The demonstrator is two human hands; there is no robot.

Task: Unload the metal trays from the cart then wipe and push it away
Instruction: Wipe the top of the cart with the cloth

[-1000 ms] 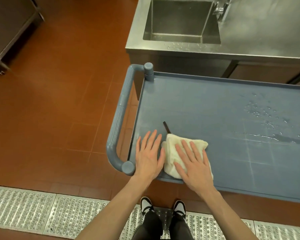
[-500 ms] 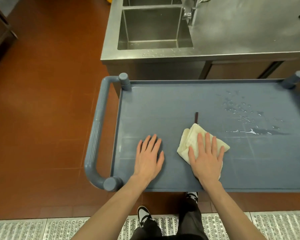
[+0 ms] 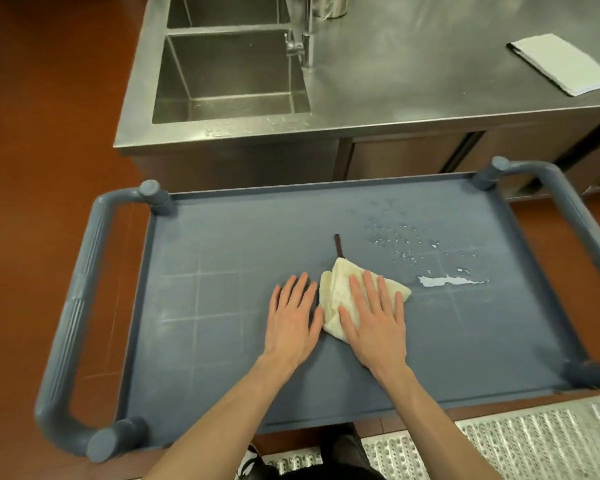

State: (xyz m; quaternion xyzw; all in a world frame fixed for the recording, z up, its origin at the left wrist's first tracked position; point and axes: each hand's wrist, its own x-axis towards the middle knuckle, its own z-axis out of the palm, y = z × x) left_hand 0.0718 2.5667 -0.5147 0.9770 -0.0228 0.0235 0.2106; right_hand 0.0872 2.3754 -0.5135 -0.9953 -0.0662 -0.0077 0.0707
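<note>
Both hands lie flat, right hand (image 3: pixel 373 322) pressing the soft, limp cream cloth (image 3: pixel 340 299) mid-cart (image 3: pixel 222 341), left hand (image 3: pixel 291 317) bare beside it; the ribbed end handle (image 3: pixel 77 306) looks the surest hold for pushing.

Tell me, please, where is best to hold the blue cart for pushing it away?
Probably the ribbed bar handle at the cart end on the person's left. Wrap the grip around its long straight middle, coming from the floor side. It stands clear of the tray edge, so fingers can pass behind it.
</note>
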